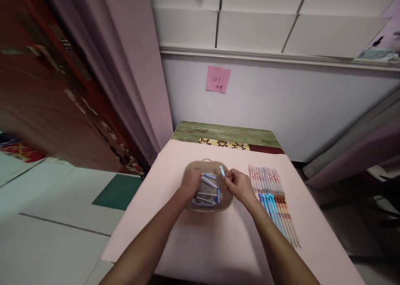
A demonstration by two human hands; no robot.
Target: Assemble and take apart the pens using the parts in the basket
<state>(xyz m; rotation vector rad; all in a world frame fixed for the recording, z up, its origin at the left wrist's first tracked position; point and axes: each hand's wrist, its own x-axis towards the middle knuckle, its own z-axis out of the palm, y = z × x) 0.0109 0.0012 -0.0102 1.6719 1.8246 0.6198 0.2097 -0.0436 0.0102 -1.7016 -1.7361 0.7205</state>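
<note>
Watching from far through the head camera, I see the right hand [239, 184] pinching a short blue pen piece [222, 171] between thumb and fingers, at the right side of the basket [228, 199]. The left hand [191, 182] is curled at its left side; whether it grips something, I cannot tell. Loose pen parts [208, 181] lie inside the basket. To the right, rows of pens [271, 210] lie on the pink tablecloth [200, 247].

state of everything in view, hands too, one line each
Tub, open, upright
Left hand, curled in tub, grip hidden
Right hand, pinching light-blue piece
Pen pieces, loose in tub
Pens, lined up side by side
Pink note, stuck to wall
Tablecloth, spread, table's far end uncovered
Door, unclear if open
Curtain, hanging
</note>
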